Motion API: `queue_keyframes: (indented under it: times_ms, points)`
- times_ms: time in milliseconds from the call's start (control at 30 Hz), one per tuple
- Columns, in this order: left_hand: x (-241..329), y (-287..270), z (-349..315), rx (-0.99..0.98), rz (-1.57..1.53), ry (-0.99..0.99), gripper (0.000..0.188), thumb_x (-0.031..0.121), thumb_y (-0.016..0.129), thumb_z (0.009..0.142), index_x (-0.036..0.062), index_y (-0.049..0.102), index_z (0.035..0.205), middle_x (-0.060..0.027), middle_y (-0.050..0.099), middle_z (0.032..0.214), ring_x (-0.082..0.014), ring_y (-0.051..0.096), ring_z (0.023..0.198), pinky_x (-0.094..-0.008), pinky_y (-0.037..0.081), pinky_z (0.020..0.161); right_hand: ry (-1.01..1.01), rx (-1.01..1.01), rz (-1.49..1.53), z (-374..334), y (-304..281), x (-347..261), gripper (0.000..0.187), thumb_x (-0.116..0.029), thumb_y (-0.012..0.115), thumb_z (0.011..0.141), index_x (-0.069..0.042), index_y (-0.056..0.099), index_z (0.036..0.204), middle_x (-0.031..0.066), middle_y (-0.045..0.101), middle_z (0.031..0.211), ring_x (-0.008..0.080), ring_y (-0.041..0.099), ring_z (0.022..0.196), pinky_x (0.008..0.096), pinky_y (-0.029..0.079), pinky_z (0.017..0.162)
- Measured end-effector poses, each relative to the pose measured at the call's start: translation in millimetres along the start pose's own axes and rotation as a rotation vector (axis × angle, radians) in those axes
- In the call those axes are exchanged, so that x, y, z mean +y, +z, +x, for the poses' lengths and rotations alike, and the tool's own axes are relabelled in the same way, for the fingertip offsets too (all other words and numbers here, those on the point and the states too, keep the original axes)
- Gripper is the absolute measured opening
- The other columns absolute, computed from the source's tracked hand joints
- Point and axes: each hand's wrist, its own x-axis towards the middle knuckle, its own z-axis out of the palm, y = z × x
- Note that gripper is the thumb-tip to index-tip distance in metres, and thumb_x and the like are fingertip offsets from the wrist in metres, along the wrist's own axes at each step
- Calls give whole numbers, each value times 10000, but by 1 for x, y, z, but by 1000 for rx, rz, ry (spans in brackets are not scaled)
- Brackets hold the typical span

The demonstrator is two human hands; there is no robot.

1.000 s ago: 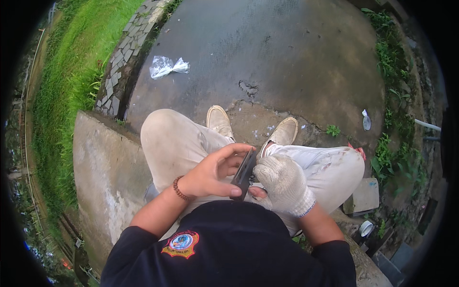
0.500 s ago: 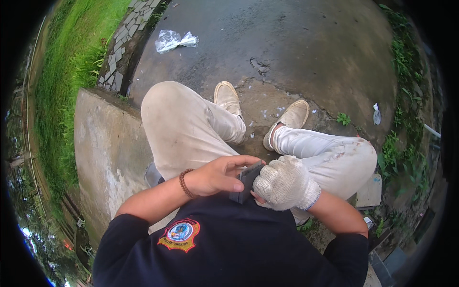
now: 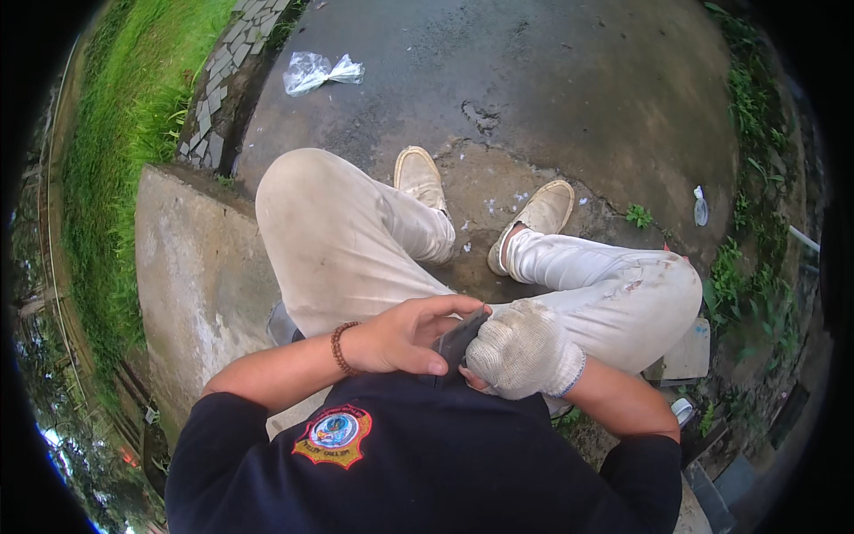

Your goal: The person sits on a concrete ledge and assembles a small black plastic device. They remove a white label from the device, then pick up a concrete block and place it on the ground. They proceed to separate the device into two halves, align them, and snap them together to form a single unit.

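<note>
Dark-grey slab (image 3: 459,339), seemingly being worked: left hand (image 3: 398,340) grips it; gloved right hand (image 3: 518,349) curls beside, hold unclear; next likely needs steadiness.

Has turned the block (image 3: 460,339) in the left hand (image 3: 398,344) since a second ago, now showing it at a fresh angle! And has swung the left forearm (image 3: 283,371) and right forearm (image 3: 618,396) out flatter, too! Up the view now with the shoes (image 3: 420,181) and knees (image 3: 307,178), and much nearer the top edge with the plastic bag (image 3: 307,75)!
</note>
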Motion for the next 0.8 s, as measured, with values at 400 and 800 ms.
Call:
queue_keyframes:
  times_ms: [400,800]
  points:
    - [6,12,15,138,382,249,1060,223,953,710,-2,344,1548,-127,445,1494,-246,422,1435,-408,310,1222,175,95,85,-15,10,12,245,-292,779,770,-99,629,790,105,612,758,326,622,658,454,485,622]
    - [61,48,41,273,1328,667,1025,274,952,668,13,421,1505,-177,516,1485,-319,498,1378,-427,388,1152,359,492,647,-17,1,20,1178,-424,954,666,37,339,1559,233,517,1494,348,529,1386,438,404,1153]
